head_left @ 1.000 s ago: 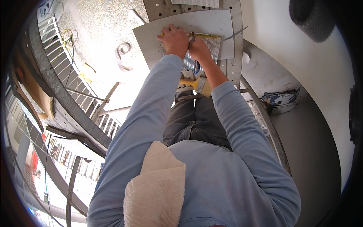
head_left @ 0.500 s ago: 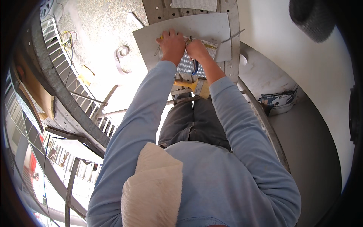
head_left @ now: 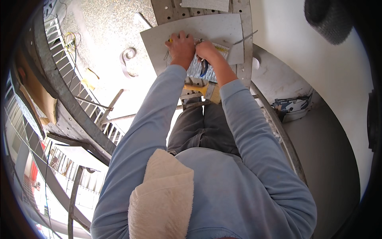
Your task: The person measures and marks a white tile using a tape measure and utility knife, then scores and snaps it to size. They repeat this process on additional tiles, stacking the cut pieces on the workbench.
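My left hand [head_left: 182, 49] presses on a silver ribbed sheet [head_left: 195, 69] with bent, separated fingertips, over a thin yellow strip like a measuring tape [head_left: 221, 49] that it partly hides. My right hand [head_left: 207, 51] is closed on a tool with dark blue handles [head_left: 203, 68] beside it; the tool's working end is mostly hidden. The sheet lies on a pale grey board [head_left: 153, 42] atop a perforated metal plank [head_left: 246, 73]. A wide brush with a yellow handle [head_left: 201, 88] lies just below the sheet. A thin dark rod [head_left: 246, 38] sticks out rightward across the board.
A curved perforated beam [head_left: 79, 119] and white railing [head_left: 55, 40] run along the left. A grey metal scroll [head_left: 127, 61] is on the sunlit speckled ground. A white curved wall [head_left: 338, 79] stands right, with a box [head_left: 292, 107] low beside it. A cream towel [head_left: 161, 191] hangs on my chest.
The plank and both hands sit slightly lower and further left in view than a second ago. My right hand has shifted slightly on the blue-handled tool, whose handles now tilt differently.
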Demonstrator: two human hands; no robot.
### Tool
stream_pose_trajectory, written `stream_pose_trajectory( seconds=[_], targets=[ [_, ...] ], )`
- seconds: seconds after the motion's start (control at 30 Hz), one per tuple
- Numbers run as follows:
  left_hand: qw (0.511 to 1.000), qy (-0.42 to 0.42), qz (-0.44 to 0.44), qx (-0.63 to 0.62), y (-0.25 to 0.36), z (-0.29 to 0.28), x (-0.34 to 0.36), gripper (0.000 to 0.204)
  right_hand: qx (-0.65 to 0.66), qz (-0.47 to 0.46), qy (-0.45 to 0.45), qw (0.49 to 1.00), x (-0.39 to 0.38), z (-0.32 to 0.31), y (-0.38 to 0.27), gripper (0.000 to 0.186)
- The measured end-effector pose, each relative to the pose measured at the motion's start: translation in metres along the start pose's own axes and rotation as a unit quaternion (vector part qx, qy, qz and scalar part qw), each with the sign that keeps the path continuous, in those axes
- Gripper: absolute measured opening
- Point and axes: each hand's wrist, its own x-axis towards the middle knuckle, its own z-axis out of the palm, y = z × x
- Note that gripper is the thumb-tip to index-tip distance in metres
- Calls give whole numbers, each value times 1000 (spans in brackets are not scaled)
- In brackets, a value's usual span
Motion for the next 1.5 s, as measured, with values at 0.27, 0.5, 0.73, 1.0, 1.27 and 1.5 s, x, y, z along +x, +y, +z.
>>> stream_pose_trajectory(
  seconds=[0.27,0.5,0.73,1.0,1.27,1.5],
  targets=[
    [997,-72,7,-10,-2,-19,7,37,579,99,260,766,-92,9,54,20],
    [973,-147,-85,-156,-20,-43,-11,49,620,158,296,709,-94,65,89,43],
    [904,-153,-153,-369,-25,-25,-62,58,403,240,369,802,-53,77,104,74],
    [884,74,-311,-342,-26,35,-128,57,536,187,326,756,-63,49,88,90],
    [881,1,-317,-352,-27,31,-113,50,389,137,425,806,-33,23,98,67],
    [945,23,-168,-279,-21,-4,-89,52,579,15,280,766,-75,-14,83,40]
  ],
)
